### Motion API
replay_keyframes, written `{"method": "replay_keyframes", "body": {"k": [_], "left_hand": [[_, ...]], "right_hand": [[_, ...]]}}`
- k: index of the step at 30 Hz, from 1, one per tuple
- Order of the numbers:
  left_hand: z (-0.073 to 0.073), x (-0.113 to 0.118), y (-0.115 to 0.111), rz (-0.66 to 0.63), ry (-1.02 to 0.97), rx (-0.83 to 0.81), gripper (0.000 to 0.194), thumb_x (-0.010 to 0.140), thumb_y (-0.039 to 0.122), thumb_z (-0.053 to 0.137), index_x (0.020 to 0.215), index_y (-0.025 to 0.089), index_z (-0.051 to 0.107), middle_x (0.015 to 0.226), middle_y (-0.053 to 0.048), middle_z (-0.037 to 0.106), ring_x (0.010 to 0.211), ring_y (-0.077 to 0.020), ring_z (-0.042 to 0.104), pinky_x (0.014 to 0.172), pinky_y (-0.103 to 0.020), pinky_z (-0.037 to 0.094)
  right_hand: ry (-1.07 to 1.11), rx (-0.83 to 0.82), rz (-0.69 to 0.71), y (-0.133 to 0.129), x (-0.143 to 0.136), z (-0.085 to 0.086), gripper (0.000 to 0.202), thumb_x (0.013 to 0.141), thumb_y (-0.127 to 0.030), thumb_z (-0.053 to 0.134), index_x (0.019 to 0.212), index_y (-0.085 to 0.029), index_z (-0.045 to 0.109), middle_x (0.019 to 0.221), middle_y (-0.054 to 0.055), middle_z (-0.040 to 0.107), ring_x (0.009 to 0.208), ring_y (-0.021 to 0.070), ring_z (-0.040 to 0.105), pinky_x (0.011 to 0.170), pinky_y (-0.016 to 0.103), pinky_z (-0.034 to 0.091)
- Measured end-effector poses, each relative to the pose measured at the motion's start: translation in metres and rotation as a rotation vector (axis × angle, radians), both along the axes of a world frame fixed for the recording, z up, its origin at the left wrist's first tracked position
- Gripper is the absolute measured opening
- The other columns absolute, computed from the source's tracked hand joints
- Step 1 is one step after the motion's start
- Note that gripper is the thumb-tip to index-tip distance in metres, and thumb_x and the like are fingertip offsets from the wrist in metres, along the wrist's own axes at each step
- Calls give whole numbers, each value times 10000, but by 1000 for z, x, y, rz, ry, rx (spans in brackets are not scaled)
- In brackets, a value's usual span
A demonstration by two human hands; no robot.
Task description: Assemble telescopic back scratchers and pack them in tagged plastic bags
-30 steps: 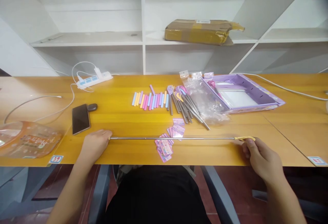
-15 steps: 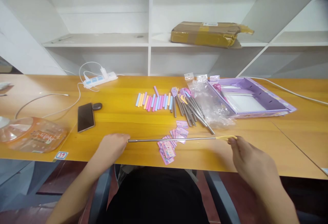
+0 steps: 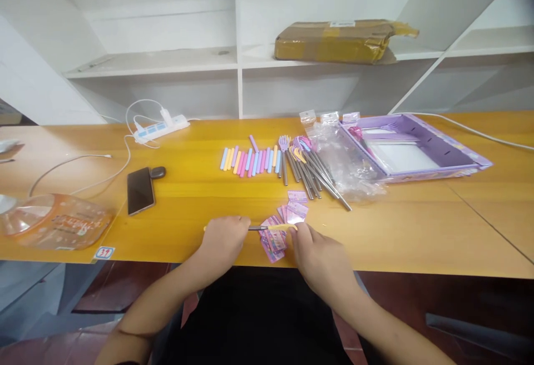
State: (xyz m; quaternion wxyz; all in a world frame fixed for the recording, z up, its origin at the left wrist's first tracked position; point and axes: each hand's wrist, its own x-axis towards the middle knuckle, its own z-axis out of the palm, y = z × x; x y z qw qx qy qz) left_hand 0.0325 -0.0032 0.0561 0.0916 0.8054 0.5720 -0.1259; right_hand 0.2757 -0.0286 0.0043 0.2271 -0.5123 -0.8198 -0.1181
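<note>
Between my hands is a telescopic back scratcher point(image 3: 278, 227) with a yellow head and a metal rod, held level just above the table's front. My left hand point(image 3: 225, 242) is closed round its rod, and a bit of yellow shows past the far side of that fist. The fingers of my right hand point(image 3: 323, 259) pinch the tip of the yellow head. Beneath it lies a loose pile of pink and purple cards point(image 3: 274, 245). Farther back are a heap of similar back scratchers point(image 3: 312, 170) with coloured heads and a row of coloured handle sleeves point(image 3: 250, 162).
Clear plastic bags point(image 3: 346, 159) lie against a purple box point(image 3: 442, 173) at the right. On the left are a phone point(image 3: 141, 191), a small dark object point(image 3: 158, 172), a power strip point(image 3: 162, 128) and an orange-tinted bottle point(image 3: 62, 220). A taped carton point(image 3: 329, 42) sits on the shelf.
My hands have come together from wide apart, and the back scratcher's long rod has slid in to a short length. The view has shifted slightly.
</note>
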Motion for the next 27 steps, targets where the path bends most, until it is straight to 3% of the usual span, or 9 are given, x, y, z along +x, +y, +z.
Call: {"method": "replay_keyframes", "body": {"k": [6, 10, 14, 18, 23, 27], "left_hand": [[-38, -1, 4, -18, -70, 77, 277, 1047, 112, 426, 1028, 173, 695, 971, -130, 778, 878, -267, 765, 707, -335, 515], [-52, 0, 6, -34, -93, 89, 256, 1038, 111, 445, 1032, 174, 693, 976, -134, 777, 892, -253, 755, 731, -318, 515], [-53, 0, 7, -42, -82, 89, 269, 1050, 122, 432, 1032, 174, 695, 975, -128, 777, 900, -253, 753, 736, -317, 512], [-54, -3, 9, -62, -84, 93, 275, 1053, 122, 427, 1032, 171, 697, 967, -129, 776, 897, -259, 757, 744, -327, 523], [-53, -3, 9, -80, -84, 95, 255, 1045, 110, 443, 1037, 166, 692, 945, -135, 774, 878, -254, 764, 746, -324, 545], [-42, -1, 3, -132, -59, 88, 233, 1024, 79, 462, 1050, 164, 677, 935, -137, 771, 843, -260, 767, 726, -328, 552]], "right_hand": [[131, -109, 91, 14, 9, -6, 359, 1162, -331, 418, 835, -224, 522, 672, 6, 615, 544, 148, 531, 584, 316, 274], [274, -260, 207, 22, 18, -17, 318, 1151, -365, 475, 891, -217, 584, 720, 5, 652, 598, 153, 575, 616, 289, 336], [362, -426, 284, 26, 20, -20, 344, 1165, -395, 471, 895, -220, 594, 770, 5, 661, 662, 155, 601, 651, 275, 382], [388, -486, 299, 28, 21, -17, 360, 1170, -415, 453, 909, -224, 611, 796, 15, 677, 686, 166, 607, 669, 284, 415], [426, -457, 307, 25, 22, -19, 311, 1179, -380, 425, 1046, -221, 657, 872, 34, 724, 751, 183, 656, 720, 303, 457], [411, -407, 299, 22, 18, -18, 330, 1186, -370, 387, 1011, -223, 626, 851, 35, 707, 736, 189, 639, 715, 311, 448]]}}
